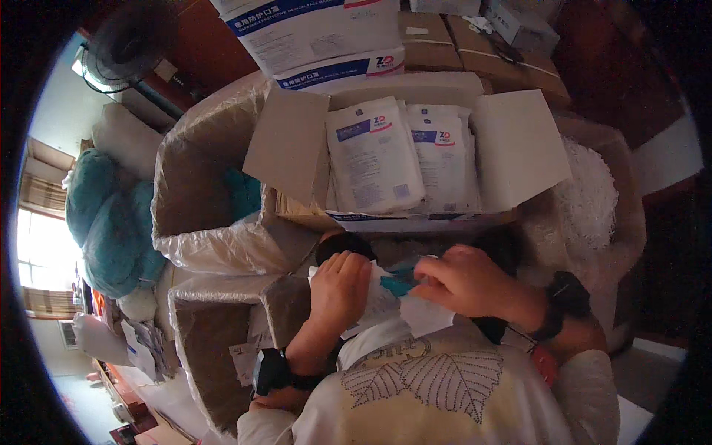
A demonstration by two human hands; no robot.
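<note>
My left hand (341,291) is closed on the edge of a white packet (378,304) in front of my chest. A soft teal piece (398,284) shows at the middle, between my two hands. My right hand (471,282) pinches the teal piece between thumb and fingers. Under that hand hangs a white flap (428,314); whether it belongs to the packet I cannot tell. Beyond my hands stands an open carton (523,152) with its side flaps spread. Inside it stand white packets (373,157) with blue bands, in two rows.
Plastic-lined bins stand at the left (204,248), at the lower left (215,326) and at the right (627,200), the last with white stringy material (589,194). Printed cartons (315,37) are stacked behind. Teal bags (111,222) and a fan (122,52) are farther left.
</note>
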